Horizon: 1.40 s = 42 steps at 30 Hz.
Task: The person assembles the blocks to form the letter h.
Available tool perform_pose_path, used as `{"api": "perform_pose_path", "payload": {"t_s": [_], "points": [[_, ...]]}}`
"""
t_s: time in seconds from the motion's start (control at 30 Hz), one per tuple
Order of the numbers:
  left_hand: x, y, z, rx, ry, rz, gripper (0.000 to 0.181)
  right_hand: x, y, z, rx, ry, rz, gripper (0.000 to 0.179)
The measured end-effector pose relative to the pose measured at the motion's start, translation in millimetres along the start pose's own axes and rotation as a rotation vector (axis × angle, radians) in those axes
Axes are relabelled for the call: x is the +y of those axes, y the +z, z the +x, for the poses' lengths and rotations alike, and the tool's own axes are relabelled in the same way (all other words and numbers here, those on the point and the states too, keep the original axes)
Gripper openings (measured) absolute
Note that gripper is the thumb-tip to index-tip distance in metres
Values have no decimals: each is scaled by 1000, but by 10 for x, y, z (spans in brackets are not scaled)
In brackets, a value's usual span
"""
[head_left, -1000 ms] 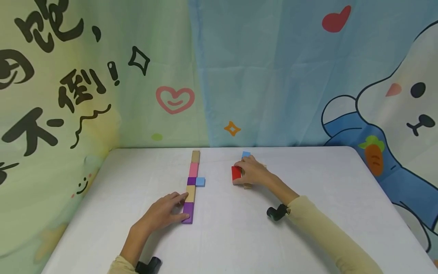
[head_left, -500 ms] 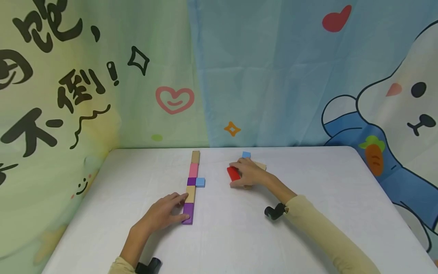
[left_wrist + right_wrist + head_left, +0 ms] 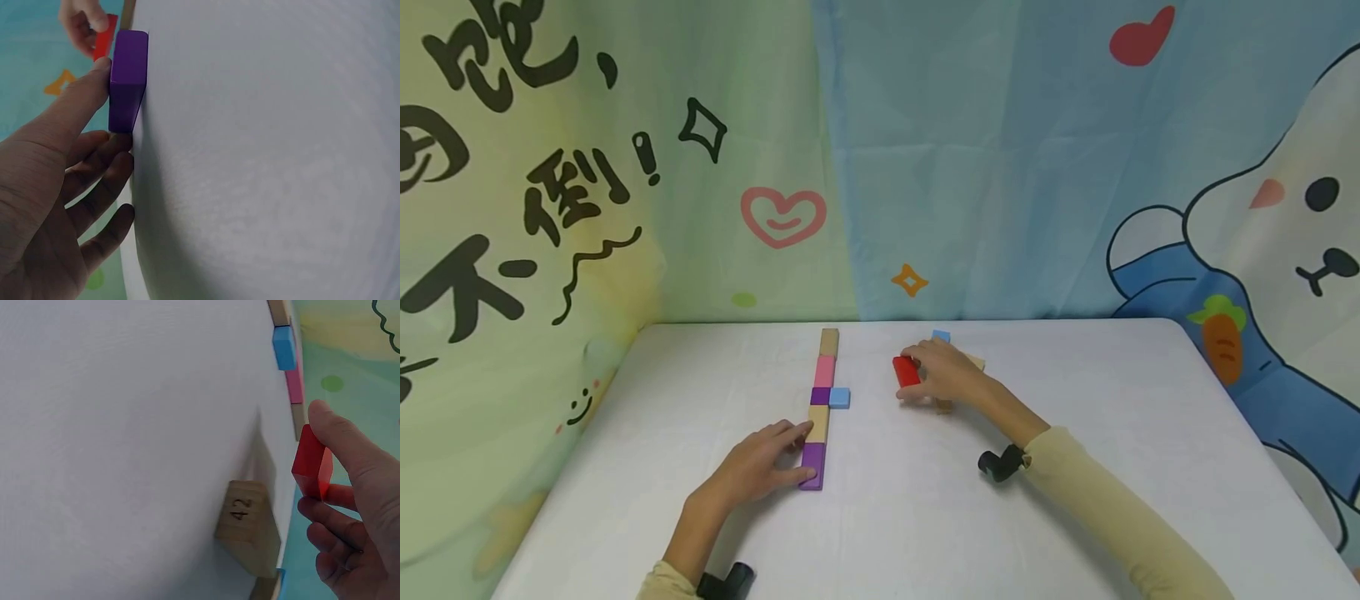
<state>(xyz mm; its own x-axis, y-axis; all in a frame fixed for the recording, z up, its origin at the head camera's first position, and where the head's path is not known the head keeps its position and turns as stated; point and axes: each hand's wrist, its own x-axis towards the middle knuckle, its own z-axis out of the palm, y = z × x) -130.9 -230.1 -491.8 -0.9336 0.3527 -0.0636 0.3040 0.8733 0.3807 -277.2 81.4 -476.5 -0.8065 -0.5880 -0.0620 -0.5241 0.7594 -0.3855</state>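
Observation:
My right hand (image 3: 942, 370) pinches a red block (image 3: 906, 372) between thumb and fingers, held over the table beside a few other blocks. In the right wrist view a wooden block marked 42 (image 3: 244, 512) stands near it. My left hand (image 3: 767, 462) rests at the near end of a row of blocks. Its thumb lies on the purple block (image 3: 812, 467), and its index fingertip touches the side of the tan block (image 3: 817, 425). Farther along the row are a small purple block (image 3: 820, 396), a pink block (image 3: 824, 371) and a wooden block (image 3: 829, 342).
A light blue block (image 3: 839, 398) sits against the row's right side. Behind my right hand, another blue block (image 3: 941, 336) and a pale wooden block (image 3: 976, 362) show partly. The white table (image 3: 1075, 500) ends at a printed curtain (image 3: 1000, 167).
My right hand has shifted slightly left with the red block, moving it away from the wooden blocks; the red block tilts more than before. My left hand stays in place on the row.

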Motion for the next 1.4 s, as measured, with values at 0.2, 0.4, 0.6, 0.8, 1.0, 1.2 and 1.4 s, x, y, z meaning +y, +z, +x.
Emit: {"api": "perform_pose_path", "payload": {"t_s": [0.2,0.4,0.6,0.8,1.0,1.2,1.4], "points": [[17,-9,2,-9,-4,-1,73,-110,-112,-78,-13,-5,86,67],[30,-16,2,-4,-2,-9,73,-220,-109,-167,-43,-25,114,60],[33,-34,-2,-8,-2,-13,73,-259,-22,-146,25,-40,128,54],[34,-31,-11,-10,-12,-25,73,-263,81,-104,64,-81,155,51],[26,-23,6,-12,-40,-18,74,-264,157,-71,76,-91,189,49],[25,-19,15,-16,-47,-8,74,-265,265,-50,38,-73,218,39],[34,-16,10,-19,-53,-27,74,-339,318,-7,2,-76,232,37]]}}
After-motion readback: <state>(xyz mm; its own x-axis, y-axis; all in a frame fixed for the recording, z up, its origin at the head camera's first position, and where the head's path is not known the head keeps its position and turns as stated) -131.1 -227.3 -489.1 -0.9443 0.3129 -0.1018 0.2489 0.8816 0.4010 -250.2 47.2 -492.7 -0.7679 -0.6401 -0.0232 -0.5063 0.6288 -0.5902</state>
